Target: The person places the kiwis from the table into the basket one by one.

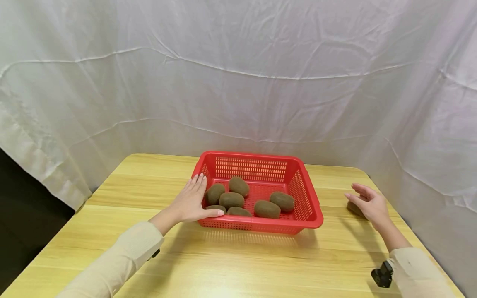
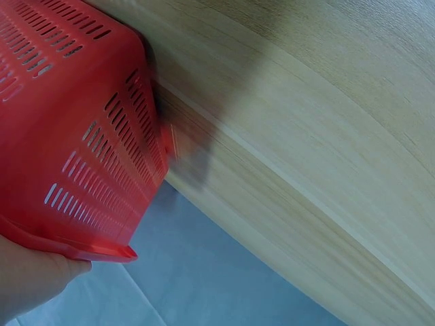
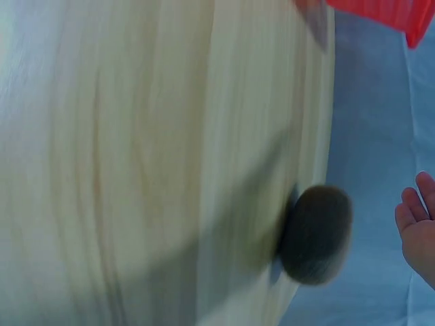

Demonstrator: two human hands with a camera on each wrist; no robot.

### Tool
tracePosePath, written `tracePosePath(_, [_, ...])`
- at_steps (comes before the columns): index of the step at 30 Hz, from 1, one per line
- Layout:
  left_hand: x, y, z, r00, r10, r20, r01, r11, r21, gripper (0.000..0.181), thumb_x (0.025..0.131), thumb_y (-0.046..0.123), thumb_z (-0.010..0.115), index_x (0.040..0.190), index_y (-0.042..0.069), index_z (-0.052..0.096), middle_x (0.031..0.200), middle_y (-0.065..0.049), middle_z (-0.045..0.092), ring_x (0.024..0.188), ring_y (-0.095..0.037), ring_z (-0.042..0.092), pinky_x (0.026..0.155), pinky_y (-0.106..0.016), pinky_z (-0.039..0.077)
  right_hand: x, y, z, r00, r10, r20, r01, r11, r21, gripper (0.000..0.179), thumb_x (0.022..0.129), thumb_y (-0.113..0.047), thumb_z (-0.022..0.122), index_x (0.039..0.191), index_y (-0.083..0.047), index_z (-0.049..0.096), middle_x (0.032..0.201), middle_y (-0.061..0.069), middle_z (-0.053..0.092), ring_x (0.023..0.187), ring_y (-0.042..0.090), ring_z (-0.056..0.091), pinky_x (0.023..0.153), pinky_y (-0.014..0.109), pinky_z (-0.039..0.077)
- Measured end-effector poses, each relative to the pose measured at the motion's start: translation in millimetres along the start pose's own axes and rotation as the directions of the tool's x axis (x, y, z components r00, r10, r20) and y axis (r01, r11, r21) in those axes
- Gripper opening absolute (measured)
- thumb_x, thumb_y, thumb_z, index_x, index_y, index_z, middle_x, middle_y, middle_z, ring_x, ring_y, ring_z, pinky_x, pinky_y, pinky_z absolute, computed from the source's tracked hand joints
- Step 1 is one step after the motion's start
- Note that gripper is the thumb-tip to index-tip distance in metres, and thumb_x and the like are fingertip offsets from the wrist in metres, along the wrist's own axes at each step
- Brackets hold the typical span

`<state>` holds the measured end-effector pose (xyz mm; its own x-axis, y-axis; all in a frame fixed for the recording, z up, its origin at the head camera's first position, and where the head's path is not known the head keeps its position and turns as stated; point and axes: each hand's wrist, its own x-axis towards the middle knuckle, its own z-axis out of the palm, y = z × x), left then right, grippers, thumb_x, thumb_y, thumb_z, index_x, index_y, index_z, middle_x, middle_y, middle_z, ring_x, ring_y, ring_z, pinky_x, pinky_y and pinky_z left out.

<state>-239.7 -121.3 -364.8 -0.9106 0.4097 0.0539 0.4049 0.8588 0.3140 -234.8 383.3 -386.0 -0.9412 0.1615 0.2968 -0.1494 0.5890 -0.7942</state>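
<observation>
A red plastic basket (image 1: 257, 220) with slotted walls stands on the table and holds several brown kiwifruit (image 1: 231, 201). On its front left corner rests my left hand (image 1: 191, 203), fingers straight along the left rim and thumb over the front rim. The left wrist view has the basket wall (image 2: 109, 163) from outside, with only part of the hand (image 2: 34, 278) at the rim. To the right, one kiwifruit (image 3: 317, 235) lies alone on the tabletop. My right hand (image 1: 370, 205) hovers over it, fingers loosely bent and apart from it; in the head view the hand partly hides this fruit.
The light wooden table (image 1: 261, 265) has its right edge close beyond the lone kiwifruit. White curtains (image 1: 238, 82) hang behind the table and at both sides. A small black camera (image 1: 382, 274) sits on the right wrist.
</observation>
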Motion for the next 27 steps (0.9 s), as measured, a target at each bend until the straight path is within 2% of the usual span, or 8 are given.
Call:
tracePosePath(3, [-0.1, -0.1, -0.2, 1.000, 0.001, 0.001, -0.001, 1.000, 0.000, 0.116, 0.073, 0.075, 0.053, 0.147, -0.004, 0.009, 0.155, -0.022, 0.007, 0.144, -0.037, 0.003, 0.117, -0.048, 0.008, -0.9, 8, -7, 0.999, 0.023, -0.021, -0.024, 1.000, -0.007, 0.059, 0.086, -0.027, 0.066, 0.129, 0.008, 0.048, 0.096, -0.040, 0.045, 0.090, -0.022, 0.040, 0.074, -0.003, 0.034])
tracePosePath(11, [-0.5, -0.6, -0.1, 1.000, 0.006, -0.006, -0.006, 1.000, 0.007, 0.115, 0.074, 0.073, 0.053, 0.146, -0.005, 0.010, 0.154, -0.022, 0.008, 0.144, -0.037, 0.004, 0.117, -0.048, 0.009, -2.5, 21, -20, 0.997, 0.066, -0.036, -0.068, 0.997, -0.030, 0.053, 0.086, -0.031, 0.066, 0.130, -0.006, 0.052, 0.097, -0.039, 0.047, 0.092, -0.020, 0.039, 0.073, -0.003, 0.033])
tracePosePath(17, [-1.1, -0.6, -0.2, 1.000, 0.006, -0.004, -0.006, 1.000, 0.002, 0.115, 0.074, 0.073, 0.054, 0.146, -0.005, 0.010, 0.154, -0.022, 0.007, 0.144, -0.037, 0.003, 0.117, -0.048, 0.009, -3.7, 29, -26, 0.993, 0.115, 0.002, -0.114, 0.990, -0.079, 0.062, 0.087, -0.034, 0.064, 0.135, 0.000, 0.046, 0.102, -0.034, 0.047, 0.092, -0.018, 0.037, 0.070, -0.002, 0.034])
tracePosePath(23, [-1.0, 0.5, -1.0, 1.000, 0.003, -0.001, -0.003, 1.000, 0.001, 0.115, 0.074, 0.074, 0.053, 0.146, -0.005, 0.010, 0.155, -0.022, 0.008, 0.144, -0.037, 0.003, 0.117, -0.048, 0.009, -5.1, 36, -30, 0.981, 0.184, 0.059, -0.176, 0.977, -0.120, 0.073, 0.085, -0.038, 0.065, 0.137, 0.007, 0.039, 0.101, -0.033, 0.044, 0.090, -0.018, 0.033, 0.068, -0.001, 0.034])
tracePosePath(25, [-0.7, 0.8, -1.1, 1.000, 0.003, -0.001, -0.003, 1.000, 0.000, 0.115, 0.074, 0.074, 0.053, 0.146, -0.005, 0.010, 0.155, -0.022, 0.008, 0.144, -0.037, 0.003, 0.117, -0.048, 0.009, -5.3, 39, -31, 0.979, 0.189, 0.074, -0.178, 0.973, -0.144, 0.073, 0.086, -0.037, 0.064, 0.137, 0.008, 0.038, 0.111, -0.019, 0.053, 0.089, -0.019, 0.033, 0.067, 0.000, 0.034])
tracePosePath(27, [-0.5, 0.8, -1.1, 1.000, 0.004, -0.001, -0.004, 1.000, 0.000, 0.115, 0.074, 0.074, 0.053, 0.147, -0.004, 0.010, 0.155, -0.022, 0.007, 0.144, -0.037, 0.003, 0.117, -0.048, 0.009, -5.3, 41, -32, 0.977, 0.193, 0.091, -0.175, 0.969, -0.175, 0.073, 0.087, -0.037, 0.063, 0.137, 0.010, 0.036, 0.125, 0.004, 0.055, 0.093, -0.012, 0.041, 0.067, 0.000, 0.034])
